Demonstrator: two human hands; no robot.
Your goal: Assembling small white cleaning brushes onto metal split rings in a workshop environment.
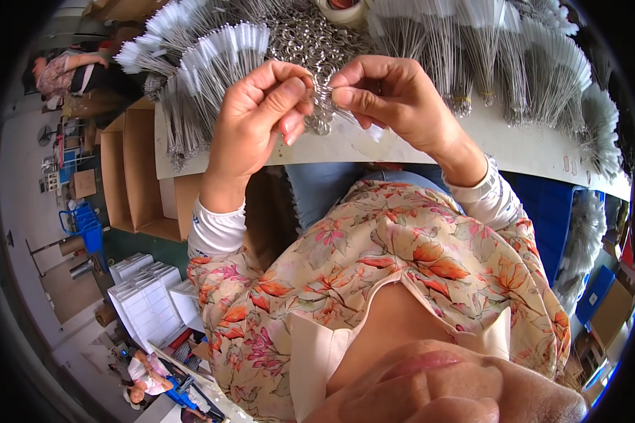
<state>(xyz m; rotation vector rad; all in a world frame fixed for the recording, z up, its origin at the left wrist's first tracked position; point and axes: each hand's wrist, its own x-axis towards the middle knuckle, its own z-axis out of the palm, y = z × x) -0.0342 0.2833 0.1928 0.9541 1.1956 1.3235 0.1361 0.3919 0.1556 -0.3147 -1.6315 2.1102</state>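
Observation:
Both of my hands are raised over the near edge of a white table (402, 144), fingertips close together. My left hand (261, 116) is closed in a pinch, thumb against the bent fingers; what it holds is hidden. My right hand (402, 99) pinches with thumb and forefinger beside some small shiny metal rings; whether one is between the fingertips I cannot make out. Behind and below the fingertips spreads a pile of small metal rings (307, 35). Bundles of thin wire brushes (222, 67) with white bristle ends lie left of the pile, and more wire brushes (483, 49) to its right.
A roll of tape (342, 13) sits at the far side of the pile. On the left stand open cardboard boxes (137, 169), white trays (148, 299) and a blue chair (85, 225). Blue bins (536, 211) are under the table at right. Other people (148, 377) are farther off at left.

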